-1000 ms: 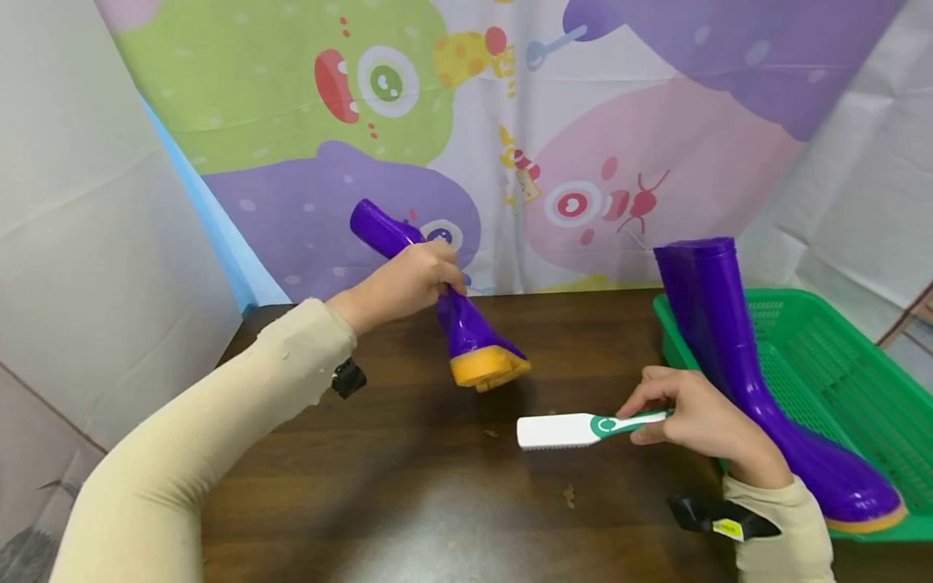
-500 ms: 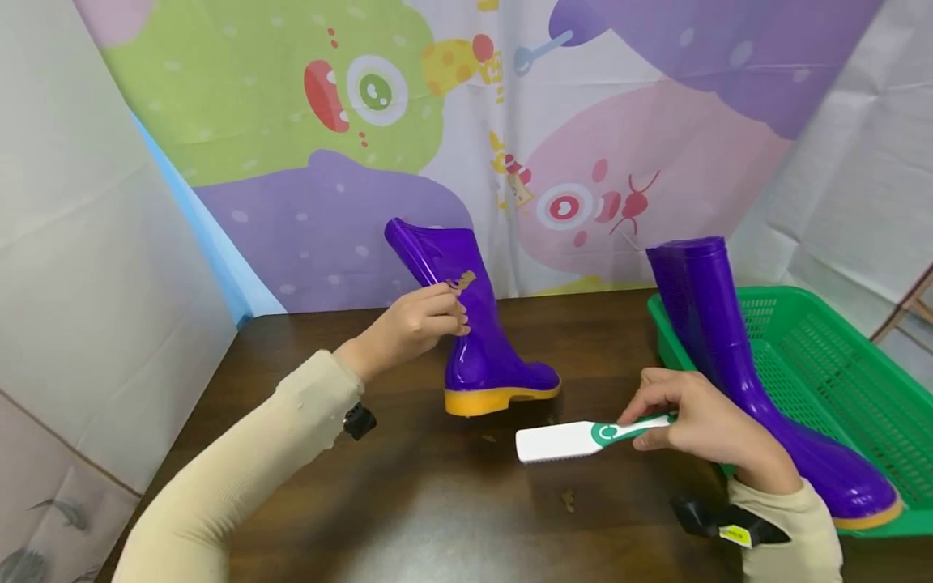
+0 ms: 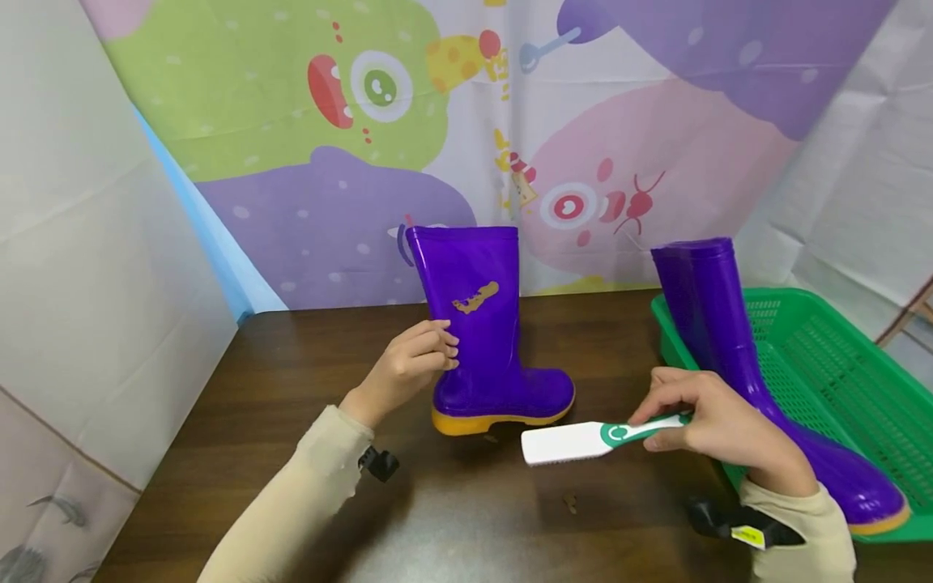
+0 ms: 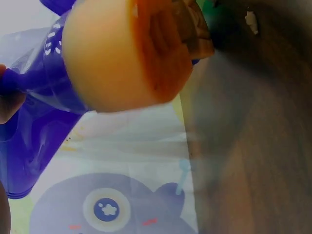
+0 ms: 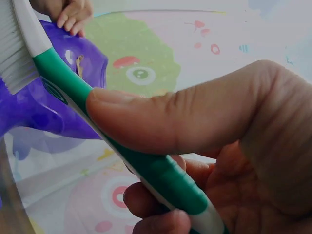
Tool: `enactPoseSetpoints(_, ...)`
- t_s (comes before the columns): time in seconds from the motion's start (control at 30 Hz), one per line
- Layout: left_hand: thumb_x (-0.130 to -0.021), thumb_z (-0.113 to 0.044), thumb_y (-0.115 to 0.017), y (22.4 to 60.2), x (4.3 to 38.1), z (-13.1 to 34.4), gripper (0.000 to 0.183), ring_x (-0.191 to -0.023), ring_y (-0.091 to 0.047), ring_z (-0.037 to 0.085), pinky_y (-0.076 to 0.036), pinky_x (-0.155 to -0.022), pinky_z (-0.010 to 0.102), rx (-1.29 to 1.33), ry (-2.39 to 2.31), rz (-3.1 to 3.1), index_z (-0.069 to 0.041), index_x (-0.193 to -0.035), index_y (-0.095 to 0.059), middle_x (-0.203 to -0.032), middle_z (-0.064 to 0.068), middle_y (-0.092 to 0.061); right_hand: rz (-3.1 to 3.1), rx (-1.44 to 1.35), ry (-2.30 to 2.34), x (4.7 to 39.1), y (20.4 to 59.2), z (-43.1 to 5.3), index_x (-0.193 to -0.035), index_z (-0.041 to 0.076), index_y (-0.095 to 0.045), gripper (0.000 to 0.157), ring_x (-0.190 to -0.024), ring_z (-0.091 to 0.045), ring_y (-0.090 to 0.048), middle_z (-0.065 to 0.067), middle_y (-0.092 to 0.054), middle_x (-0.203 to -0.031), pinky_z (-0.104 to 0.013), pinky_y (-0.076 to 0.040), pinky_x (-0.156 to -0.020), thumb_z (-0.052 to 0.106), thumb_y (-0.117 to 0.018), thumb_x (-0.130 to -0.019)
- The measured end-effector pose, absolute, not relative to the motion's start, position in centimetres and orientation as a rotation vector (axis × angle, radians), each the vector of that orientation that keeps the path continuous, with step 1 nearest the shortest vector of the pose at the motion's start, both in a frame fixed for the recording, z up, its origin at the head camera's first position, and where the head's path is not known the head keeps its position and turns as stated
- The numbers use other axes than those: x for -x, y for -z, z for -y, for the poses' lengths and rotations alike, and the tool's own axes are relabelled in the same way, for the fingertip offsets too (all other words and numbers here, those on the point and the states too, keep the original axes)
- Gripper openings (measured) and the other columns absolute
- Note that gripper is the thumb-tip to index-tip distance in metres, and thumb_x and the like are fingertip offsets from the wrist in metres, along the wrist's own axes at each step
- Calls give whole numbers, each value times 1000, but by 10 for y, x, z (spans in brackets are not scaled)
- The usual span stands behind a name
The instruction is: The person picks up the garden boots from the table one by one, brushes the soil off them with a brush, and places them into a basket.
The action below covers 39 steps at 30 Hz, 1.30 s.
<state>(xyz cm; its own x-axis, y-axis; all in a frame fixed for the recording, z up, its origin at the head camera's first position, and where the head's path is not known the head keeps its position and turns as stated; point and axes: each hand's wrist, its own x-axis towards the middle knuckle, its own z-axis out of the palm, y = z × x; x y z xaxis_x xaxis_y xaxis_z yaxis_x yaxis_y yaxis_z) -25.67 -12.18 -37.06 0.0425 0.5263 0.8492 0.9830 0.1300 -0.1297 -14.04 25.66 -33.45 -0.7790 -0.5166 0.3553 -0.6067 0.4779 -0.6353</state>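
Observation:
A purple rain boot (image 3: 477,348) with a yellow sole stands nearly upright, side-on, at the middle of the table, with a brown mud smear (image 3: 476,298) on its shaft. My left hand (image 3: 408,364) grips the back of the shaft above the heel. In the left wrist view the boot's yellow heel (image 4: 107,58) fills the upper part, tilted, its sole off the table. My right hand (image 3: 714,421) holds a white-and-green scrub brush (image 3: 564,444) by its handle, bristles down, in front of the boot and apart from it. White bristles (image 5: 14,53) show in the right wrist view.
Another purple boot (image 3: 717,340) leans against a green basket (image 3: 824,324) at the right, beside my right forearm. Brown crumbs (image 3: 570,503) lie on the dark wooden table (image 3: 321,348). A cartoon-print cloth (image 3: 350,210) hangs behind the table.
My left hand has turned the boot from a tilted, heel-first pose to upright and side-on, bringing the mud smear into view. The right hand and brush have hardly moved.

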Motion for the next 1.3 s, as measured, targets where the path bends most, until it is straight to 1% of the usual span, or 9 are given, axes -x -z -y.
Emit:
enactPoseSetpoints(0.07,-81,15,-72,377,256,123,17,-82,-67,30,-54,-93,44,1481,731,1580,3,-71,-65,-80,13,-64,2599,-989,-1192,141,335,-257,-85,20,-79,32,-63,-14,-46,11,-52,-70,-26,-43,-53,-3,-87,-65)
enactPoseSetpoints(0.17,-92,7,-63,385,254,124,19,-82,-67,30,-54,-92,44,1444,764,1553,3,-74,-68,-81,13,-64,2599,-977,-1204,143,338,-257,-85,19,-79,31,-63,-16,-47,10,-53,-70,-27,-43,-53,-3,-87,-65)
enactPoseSetpoints(0.3,-96,6,-57,394,251,124,20,-81,-67,31,-55,-89,44,1376,796,1519,4,-85,-74,-83,13,-65,2592,-974,-1242,145,341,-256,-85,18,-79,31,-64,-15,-48,8,-54,-70,-28,-44,-54,-4,-87,-65)
enactPoseSetpoints(0.43,-97,6,-57,404,248,124,19,-81,-65,31,-57,-87,43,1329,739,1510,5,-96,-75,-83,15,-61,2572,-1008,-1275,146,345,-255,-86,15,-78,31,-64,-16,-48,6,-54,-71,-27,-43,-54,-6,-86,-65)
enactPoseSetpoints(0.5,-97,6,-57,409,248,124,18,-81,-63,31,-57,-86,42,1329,707,1513,6,-96,-75,-83,15,-59,2562,-1025,-1283,147,346,-255,-87,14,-78,31,-63,-16,-48,5,-55,-71,-27,-43,-54,-6,-86,-65)
enactPoseSetpoints(0.73,-95,5,-61,426,244,123,18,-76,-63,30,-58,-81,40,1283,693,1510,6,-81,-72,-79,14,-58,2543,-982,-1261,148,347,-256,-86,13,-78,30,-63,-15,-47,5,-54,-70,-27,-41,-53,-6,-87,-65)
enactPoseSetpoints(0.93,-94,4,-64,432,243,117,28,-71,-64,29,-58,-80,38,1209,788,1448,3,-65,-65,-72,12,-57,2488,-890,-1308,152,345,-254,-88,9,-79,28,-62,-15,-42,3,-53,-70,-27,-35,-50,-7,-86,-66)
enactPoseSetpoints(1.1,-92,8,-64,431,245,111,27,-69,-64,29,-58,-79,39,1220,847,1390,2,-65,-66,-70,11,-58,2389,-787,-1349,158,343,-249,-88,5,-78,29,-61,-14,-39,2,-51,-68,-29,-32,-51,-13,-85,-65)
enactPoseSetpoints(1.3,-90,9,-66,432,246,109,25,-68,-63,30,-58,-74,42,1190,908,1355,3,-66,-68,-68,10,-53,2324,-657,-1435,168,342,-235,-89,1,-78,27,-62,-15,-41,-2,-52,-69,-28,-34,-52,-14,-83,-67)
